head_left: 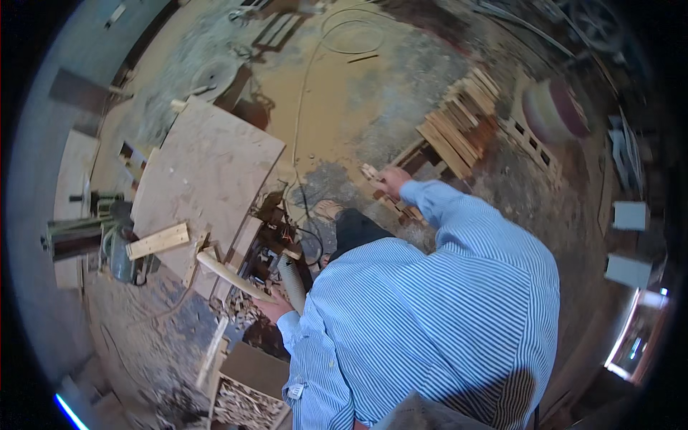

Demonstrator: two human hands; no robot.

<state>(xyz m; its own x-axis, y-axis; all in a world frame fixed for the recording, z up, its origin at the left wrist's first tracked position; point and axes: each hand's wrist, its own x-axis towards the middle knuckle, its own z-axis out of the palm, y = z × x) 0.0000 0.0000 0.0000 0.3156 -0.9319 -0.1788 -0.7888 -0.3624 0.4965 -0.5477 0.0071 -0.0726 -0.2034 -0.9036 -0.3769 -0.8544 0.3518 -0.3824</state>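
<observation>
My left hand (274, 306) is closed around the near end of a pale wooden rail (231, 274). The far end of that rail reaches the near edge of a large work table (215, 154). Out to the right, my right hand (393, 180) is closed on a short pale wooden piece (370, 173), beside a stack of wooden slats (455, 132). A ribbed hose (291, 283) rises between my left hand and my body.
A machine with a motor (118, 251) stands at the table's left, with a pale board (159, 241) by it. Wood scraps (247, 405) fill a box below. A striped drum (555, 109) stands at the far right. A cable (304, 86) runs over the dusty floor.
</observation>
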